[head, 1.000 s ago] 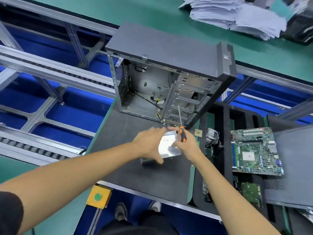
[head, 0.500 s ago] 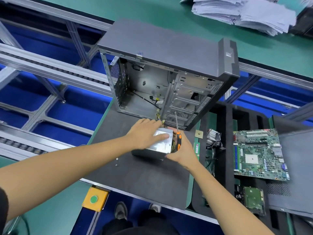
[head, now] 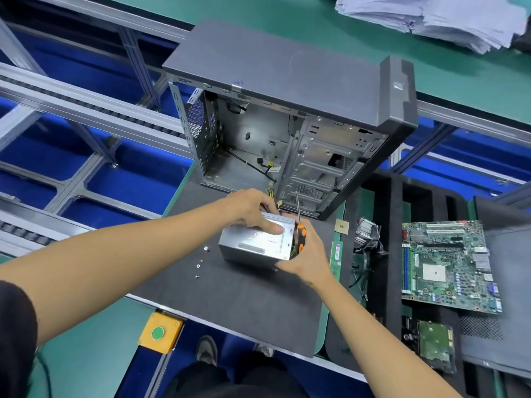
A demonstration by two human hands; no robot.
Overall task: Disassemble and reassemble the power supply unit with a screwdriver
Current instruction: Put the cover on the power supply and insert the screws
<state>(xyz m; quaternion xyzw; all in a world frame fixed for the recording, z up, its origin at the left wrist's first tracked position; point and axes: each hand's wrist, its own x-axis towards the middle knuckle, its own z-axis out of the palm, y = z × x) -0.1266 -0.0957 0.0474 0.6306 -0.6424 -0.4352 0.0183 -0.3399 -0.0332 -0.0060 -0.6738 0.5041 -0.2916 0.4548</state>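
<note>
The silver power supply unit lies on the dark mat just in front of the open computer case, held between both hands. The left hand grips its far top edge, thumb pressed flat on the top face and fingers curled over the back near the yellow wires. The right hand clasps the unit's near right corner while its fingers also curl around the orange-and-black handle of the screwdriver, whose shaft points up toward the case. Four small screws lie loose on the mat just left of the unit, and a motherboard lies well apart on the right.
</note>
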